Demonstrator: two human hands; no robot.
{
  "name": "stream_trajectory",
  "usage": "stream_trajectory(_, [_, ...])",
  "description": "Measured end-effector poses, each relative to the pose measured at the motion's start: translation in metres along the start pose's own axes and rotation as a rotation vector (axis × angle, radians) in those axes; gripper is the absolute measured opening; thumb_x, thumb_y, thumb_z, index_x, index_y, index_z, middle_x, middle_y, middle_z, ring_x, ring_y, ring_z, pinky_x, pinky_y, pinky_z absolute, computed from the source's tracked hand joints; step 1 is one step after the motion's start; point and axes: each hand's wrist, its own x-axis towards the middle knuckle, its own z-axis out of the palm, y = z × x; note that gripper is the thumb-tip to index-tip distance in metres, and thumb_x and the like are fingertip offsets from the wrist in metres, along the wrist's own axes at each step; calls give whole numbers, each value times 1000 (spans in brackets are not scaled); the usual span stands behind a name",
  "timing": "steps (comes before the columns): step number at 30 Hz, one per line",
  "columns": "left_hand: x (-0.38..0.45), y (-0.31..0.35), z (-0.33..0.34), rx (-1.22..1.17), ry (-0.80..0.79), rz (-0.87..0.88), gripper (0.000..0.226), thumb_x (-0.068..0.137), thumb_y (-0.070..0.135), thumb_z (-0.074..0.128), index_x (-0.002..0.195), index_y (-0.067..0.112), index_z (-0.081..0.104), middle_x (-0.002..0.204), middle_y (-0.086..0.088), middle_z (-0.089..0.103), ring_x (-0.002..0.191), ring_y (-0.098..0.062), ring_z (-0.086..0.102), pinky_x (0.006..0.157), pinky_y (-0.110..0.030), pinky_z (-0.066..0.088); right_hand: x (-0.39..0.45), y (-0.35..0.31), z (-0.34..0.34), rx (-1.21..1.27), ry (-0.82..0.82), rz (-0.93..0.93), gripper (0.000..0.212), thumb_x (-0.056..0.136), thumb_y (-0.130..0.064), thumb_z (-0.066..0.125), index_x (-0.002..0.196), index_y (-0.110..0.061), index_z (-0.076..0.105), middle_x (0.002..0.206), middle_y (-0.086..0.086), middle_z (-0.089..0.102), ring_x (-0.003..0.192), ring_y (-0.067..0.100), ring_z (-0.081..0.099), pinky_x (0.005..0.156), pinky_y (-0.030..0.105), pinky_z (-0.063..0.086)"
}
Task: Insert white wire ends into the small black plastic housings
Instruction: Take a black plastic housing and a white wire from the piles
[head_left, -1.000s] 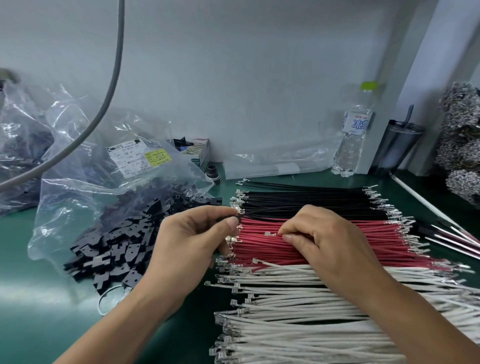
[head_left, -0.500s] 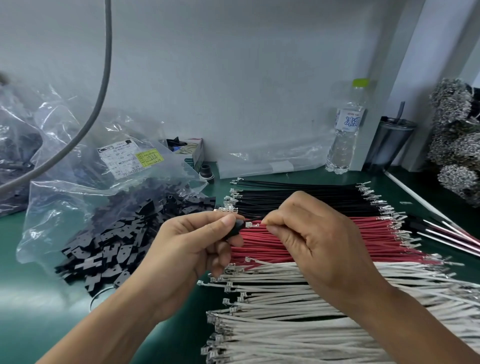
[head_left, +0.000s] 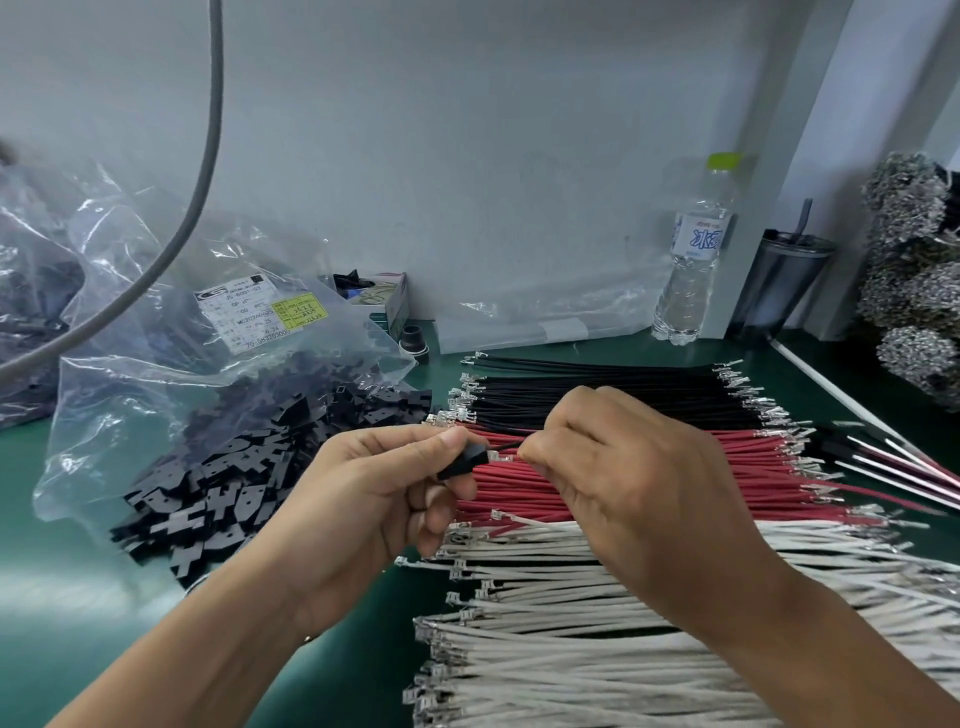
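My left hand (head_left: 374, 499) pinches a small black plastic housing (head_left: 467, 461) between thumb and forefinger above the wire rows. My right hand (head_left: 623, 483) pinches a wire whose metal terminal (head_left: 493, 457) sits right at the housing's opening; the wire's colour is hidden by my fingers. Below both hands lies the row of white wires (head_left: 571, 639) with crimped metal ends. A heap of black housings (head_left: 234, 467) spills from a clear bag at the left.
Red wires (head_left: 519, 483) and black wires (head_left: 597, 395) lie in rows behind the white ones on the green mat (head_left: 78, 623). A water bottle (head_left: 693, 260), a dark tumbler (head_left: 779, 280) and terminal bundles (head_left: 914, 270) stand at the back right. A grey cable (head_left: 197, 197) hangs at the left.
Both hands lifted slightly from the red wire row. The housing in my left hand and the wire terminal in my right came together, tip now at the housing's opening.
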Motion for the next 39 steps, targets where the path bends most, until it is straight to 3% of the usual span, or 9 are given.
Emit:
stream_trajectory(4, [-2,0,2,37,6,-36,35,74,27,79,97,0,79,70,-14,66,46,-14,52,41,-22,43,1,-5,-1,-106,-10,-73,15,86,3,71,85,-12,69,83,0,57,71,17,49,46,32,42])
stream_trajectory(9, [-4,1,8,13,-13,-31,36,75,31,78,101,6,80,74,-12,69,50,-15,56,44,-24,47,1,-11,5,-42,5,-53,8,94,-7,67,89,-12,69,84,0,57,71,17,50,47,34,45])
stream_trajectory(12, [-4,-1,7,302,53,198,40,69,31,89,107,21,81,88,-12,77,61,-23,66,54,-31,57,0,-3,6,52,5,30,7,98,-15,65,93,-15,70,86,-3,59,74,17,55,53,36,50])
stream_trajectory(15, [-4,-4,8,553,112,403,24,70,27,84,93,31,83,79,-9,77,60,-29,69,58,-41,59,-2,4,5,145,1,80,9,99,-23,64,95,-18,71,88,-8,59,77,10,57,62,28,51])
stream_trajectory(20, [-5,-5,9,461,69,385,17,73,24,78,89,26,84,68,-8,75,52,-17,67,54,-23,55,-1,5,3,170,19,121,16,96,-29,60,87,-19,69,84,-10,57,73,8,54,63,22,45])
stream_trajectory(24, [-7,-5,9,457,43,371,14,75,23,77,88,19,83,64,-11,73,51,-19,68,54,-23,56,-1,-1,8,162,49,76,15,96,-24,61,85,-16,66,82,-7,55,71,10,51,63,23,43])
stream_trajectory(28, [-7,-6,8,515,28,359,13,78,28,77,89,23,82,64,-9,73,52,-19,69,52,-25,54,-3,4,5,160,18,51,22,98,-33,54,85,-20,67,81,-11,56,69,8,52,60,21,42])
stream_trajectory(33, [0,-8,4,514,67,387,8,85,18,77,86,24,82,65,-2,73,47,-9,63,46,-12,44,-1,7,-10,51,60,61,11,92,-32,67,84,-25,69,84,-13,55,75,11,51,56,26,42])
stream_trajectory(39, [0,-9,-1,493,119,389,17,89,7,77,85,22,82,58,1,70,42,-1,53,43,-9,40,-7,-3,-2,-15,-382,98,13,83,-43,72,75,-33,69,76,-18,57,73,5,52,54,25,38])
